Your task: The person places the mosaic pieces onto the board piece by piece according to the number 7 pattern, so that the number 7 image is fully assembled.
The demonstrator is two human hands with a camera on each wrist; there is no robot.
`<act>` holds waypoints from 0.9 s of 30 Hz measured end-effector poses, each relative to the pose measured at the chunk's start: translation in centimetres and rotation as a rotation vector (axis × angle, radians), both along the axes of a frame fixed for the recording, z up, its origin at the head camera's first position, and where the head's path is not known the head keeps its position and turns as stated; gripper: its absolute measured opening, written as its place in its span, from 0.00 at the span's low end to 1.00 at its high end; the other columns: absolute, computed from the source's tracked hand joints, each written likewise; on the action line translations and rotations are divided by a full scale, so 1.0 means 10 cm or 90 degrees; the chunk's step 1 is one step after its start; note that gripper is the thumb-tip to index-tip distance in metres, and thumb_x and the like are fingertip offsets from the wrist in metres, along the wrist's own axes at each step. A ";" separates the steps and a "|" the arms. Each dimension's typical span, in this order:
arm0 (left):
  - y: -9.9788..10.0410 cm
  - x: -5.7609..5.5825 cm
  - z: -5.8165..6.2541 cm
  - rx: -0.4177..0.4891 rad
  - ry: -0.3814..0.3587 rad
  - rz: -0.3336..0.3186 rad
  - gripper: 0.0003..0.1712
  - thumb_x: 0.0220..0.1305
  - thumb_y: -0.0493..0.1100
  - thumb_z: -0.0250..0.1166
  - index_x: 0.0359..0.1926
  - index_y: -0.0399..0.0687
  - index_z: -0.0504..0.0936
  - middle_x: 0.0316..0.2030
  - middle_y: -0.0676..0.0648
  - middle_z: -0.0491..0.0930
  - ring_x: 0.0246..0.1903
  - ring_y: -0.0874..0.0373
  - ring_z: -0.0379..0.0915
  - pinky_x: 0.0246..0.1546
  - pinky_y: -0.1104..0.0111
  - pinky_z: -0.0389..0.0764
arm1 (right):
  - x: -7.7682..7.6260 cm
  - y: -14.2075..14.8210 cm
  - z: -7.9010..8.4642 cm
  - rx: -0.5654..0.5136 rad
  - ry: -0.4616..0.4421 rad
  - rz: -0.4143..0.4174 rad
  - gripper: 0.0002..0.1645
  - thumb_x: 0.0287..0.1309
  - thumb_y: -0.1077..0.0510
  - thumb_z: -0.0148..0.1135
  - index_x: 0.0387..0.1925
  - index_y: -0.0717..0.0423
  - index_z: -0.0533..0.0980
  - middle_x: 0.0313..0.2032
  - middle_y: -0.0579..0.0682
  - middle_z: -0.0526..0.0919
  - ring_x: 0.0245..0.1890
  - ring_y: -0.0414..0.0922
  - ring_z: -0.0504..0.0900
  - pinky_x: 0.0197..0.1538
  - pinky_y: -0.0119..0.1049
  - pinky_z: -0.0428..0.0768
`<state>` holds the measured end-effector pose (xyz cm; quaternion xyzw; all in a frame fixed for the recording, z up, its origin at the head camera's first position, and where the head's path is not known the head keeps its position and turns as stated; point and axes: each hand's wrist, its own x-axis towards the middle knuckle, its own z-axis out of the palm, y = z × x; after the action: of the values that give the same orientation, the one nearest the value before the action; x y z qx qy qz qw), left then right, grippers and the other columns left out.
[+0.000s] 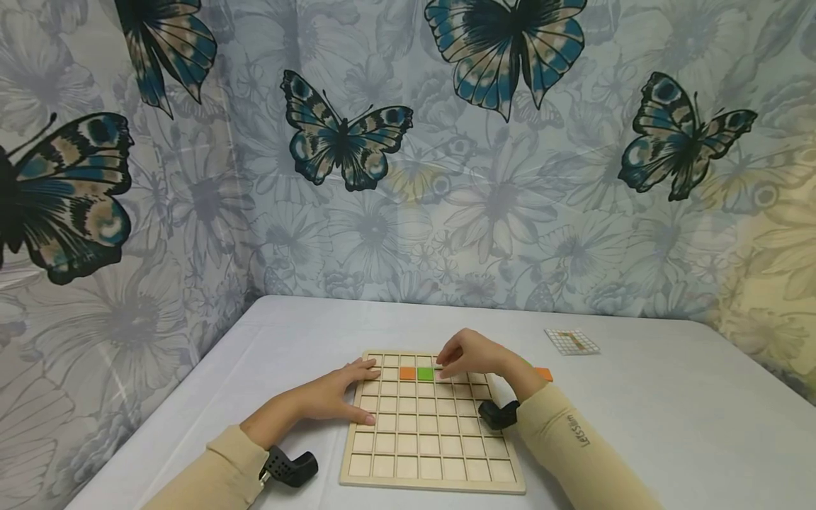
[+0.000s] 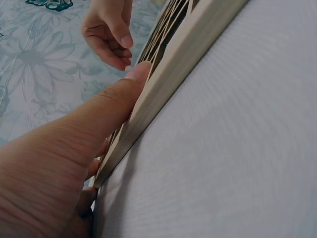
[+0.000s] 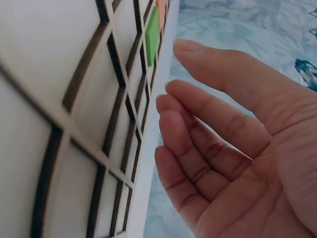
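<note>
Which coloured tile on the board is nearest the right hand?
The green tile, beside the right hand; the orange tile on the board lies past it, toward the left hand.

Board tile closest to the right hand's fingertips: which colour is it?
Green; the tile shows best in the head view.
</note>
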<state>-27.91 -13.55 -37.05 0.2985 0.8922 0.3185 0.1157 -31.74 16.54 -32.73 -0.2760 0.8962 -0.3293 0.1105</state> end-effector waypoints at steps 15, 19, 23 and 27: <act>0.01 -0.01 -0.01 -0.001 0.000 0.000 0.48 0.46 0.60 0.72 0.67 0.53 0.64 0.72 0.48 0.49 0.73 0.43 0.36 0.69 0.42 0.44 | 0.11 0.28 0.10 -0.048 -0.020 -0.033 0.20 0.48 0.56 0.71 0.41 0.64 0.81 0.41 0.59 0.84 0.36 0.40 0.81 0.41 0.33 0.81; 0.01 0.00 0.01 0.000 -0.002 0.004 0.48 0.46 0.60 0.72 0.67 0.53 0.64 0.72 0.48 0.49 0.73 0.43 0.36 0.69 0.42 0.44 | 0.17 0.34 0.13 -0.065 -0.041 -0.020 0.21 0.49 0.56 0.70 0.43 0.66 0.80 0.42 0.60 0.83 0.37 0.40 0.81 0.42 0.32 0.81; 0.01 0.00 0.01 -0.001 -0.006 0.009 0.48 0.46 0.60 0.72 0.67 0.53 0.64 0.72 0.48 0.49 0.72 0.42 0.35 0.69 0.42 0.43 | 0.23 0.39 0.15 -0.065 -0.060 -0.015 0.21 0.50 0.56 0.69 0.43 0.66 0.80 0.42 0.58 0.84 0.37 0.39 0.81 0.42 0.31 0.81; 0.02 0.00 0.00 -0.003 -0.006 0.009 0.48 0.46 0.60 0.72 0.67 0.53 0.64 0.72 0.47 0.49 0.72 0.42 0.35 0.69 0.42 0.43 | 0.31 0.47 0.17 -0.062 -0.065 -0.004 0.21 0.49 0.55 0.70 0.43 0.65 0.80 0.41 0.55 0.84 0.38 0.40 0.80 0.41 0.30 0.80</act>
<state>-27.93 -13.38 -37.04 0.2906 0.8944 0.3187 0.1184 -28.59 21.28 -31.01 -0.2611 0.8731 -0.3868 0.1413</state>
